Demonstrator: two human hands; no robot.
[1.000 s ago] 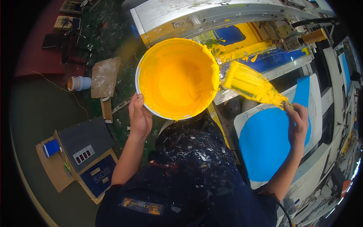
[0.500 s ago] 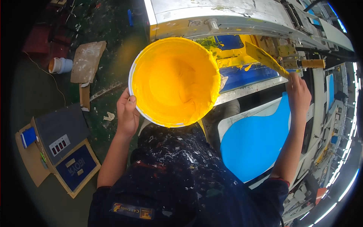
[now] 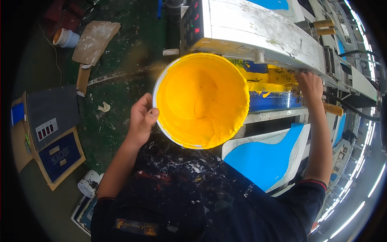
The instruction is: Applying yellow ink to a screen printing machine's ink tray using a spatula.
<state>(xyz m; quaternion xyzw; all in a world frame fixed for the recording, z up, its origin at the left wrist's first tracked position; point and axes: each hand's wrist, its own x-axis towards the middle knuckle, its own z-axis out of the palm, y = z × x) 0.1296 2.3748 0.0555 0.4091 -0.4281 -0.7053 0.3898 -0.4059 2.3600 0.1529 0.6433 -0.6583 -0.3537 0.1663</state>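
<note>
My left hand (image 3: 143, 121) grips a round white bucket (image 3: 189, 97) by its left rim, thumb on the near side. Thick yellow ink coats the bucket's inside and rim, and its open mouth tilts toward me. At the right, my right hand (image 3: 310, 86) is closed on the handle end of a yellow-smeared spatula (image 3: 282, 76). The spatula's blade reaches left over the blue printing screen (image 3: 268, 104), where yellow ink lies in a strip. The handle is mostly hidden by my fingers. A white machine housing (image 3: 258, 28) overhangs the far side of the screen.
Right of my body, a pale board (image 3: 296, 161) carries a bright blue shape. Several cables and wooden handles (image 3: 333, 109) stick out at the right. On the green floor at left are cardboard (image 3: 96, 42), small buckets (image 3: 66, 38) and a framed blue screen (image 3: 62, 159).
The spatula has moved from above the machine's near edge, away from me, down among the ink on the screen. The bucket has shifted right and slightly nearer; the view has moved too.
</note>
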